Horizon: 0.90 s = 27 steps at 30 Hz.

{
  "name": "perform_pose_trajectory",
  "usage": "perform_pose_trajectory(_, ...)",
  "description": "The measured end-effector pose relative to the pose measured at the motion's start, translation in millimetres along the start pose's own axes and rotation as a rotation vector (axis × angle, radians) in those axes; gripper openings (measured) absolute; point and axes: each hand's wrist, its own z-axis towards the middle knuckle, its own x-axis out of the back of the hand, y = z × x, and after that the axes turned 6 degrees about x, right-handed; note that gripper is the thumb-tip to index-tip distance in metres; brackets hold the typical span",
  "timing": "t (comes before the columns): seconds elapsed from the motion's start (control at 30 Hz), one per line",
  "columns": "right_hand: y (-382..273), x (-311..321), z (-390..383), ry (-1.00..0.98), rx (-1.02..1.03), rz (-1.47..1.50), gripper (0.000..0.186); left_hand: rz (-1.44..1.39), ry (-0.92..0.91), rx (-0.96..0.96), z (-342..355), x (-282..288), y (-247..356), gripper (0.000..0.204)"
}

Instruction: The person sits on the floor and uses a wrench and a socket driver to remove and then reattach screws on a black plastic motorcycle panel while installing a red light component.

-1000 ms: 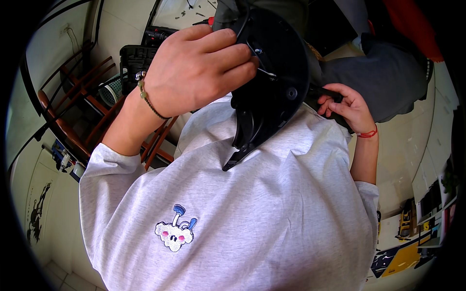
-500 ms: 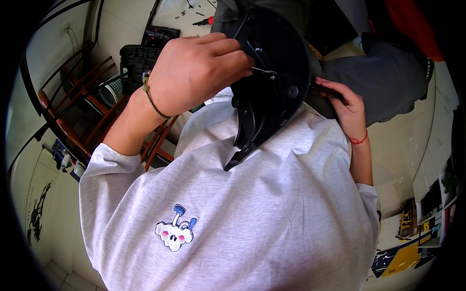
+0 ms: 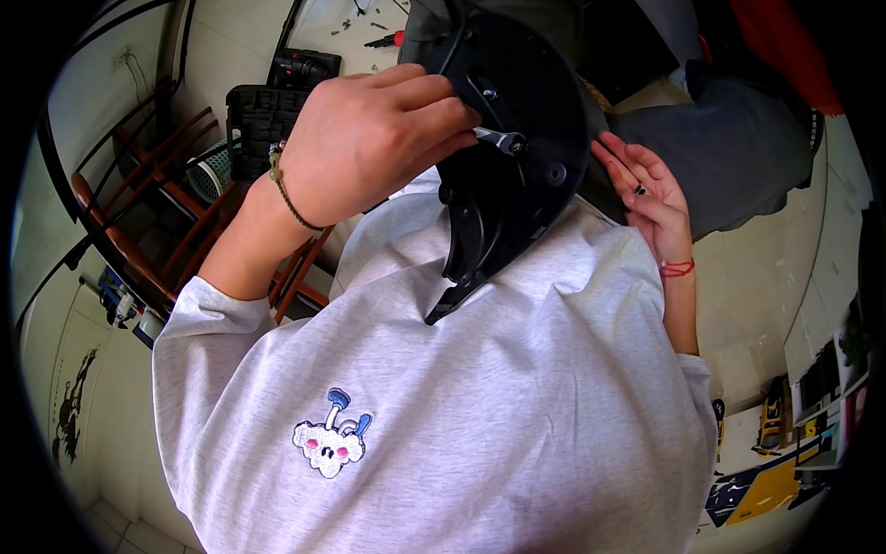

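A curved black plastic shell (image 3: 544,102) leans against my shirt over my lap, with its hollow side and small metal fasteners showing. My left hand (image 3: 383,134) is closed around a silver wrench (image 3: 498,139); its head sits at a nut inside the shell. The rest of that wrench is hidden in the hand. To the right of the shell is my right hand (image 3: 651,189), its fingers mostly extended. A small black piece (image 3: 640,190) shows between its thumb and fingers, too little of it visible to name.
At the far left lie an opened black tool case (image 3: 263,125) and a black power tool (image 3: 305,66). A red-handled tool (image 3: 399,39) lies on the floor near several loose screws. Brown wooden chair frames (image 3: 138,217) stand at the left. Grey trousers (image 3: 715,157) are at the right.
My right hand has turned and its fingers have straightened; the dark handle that stuck out from it is out of sight. The wrench head has tilted, its flat side now showing. The shell barely moved.
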Motion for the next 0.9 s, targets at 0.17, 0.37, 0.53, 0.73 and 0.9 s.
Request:
perform_pose_trajectory(0.17,0.2,0.5,-3.8,0.049,-0.054,0.231,0.067,-0.032,0.04,0.013,-2.1,-0.9,0.3,0.013)
perform_pose_trajectory(0.37,-6.2,-14.7,-4.1,0.039,-0.085,-0.007,0.073,0.075,0.033,-0.052,-2.0,2.0,-2.4,0.015)
perform_pose_trajectory(0.53,-14.1,-10.3,0.6,0.087,-0.167,0.045,0.068,0.15,0.05,-0.143,-0.2,5.8,-6.5,0.019)
perform_pose_trajectory(0.73,0.7,7.6,-5.4,0.156,-0.111,0.315,0.056,0.134,0.067,-0.138,0.7,1.6,-4.3,0.022)
perform_pose_trajectory(0.9,13.2,1.4,-14.4,0.273,-0.039,0.482,0.045,0.12,0.071,-0.15,0.9,0.3,-5.0,0.023)
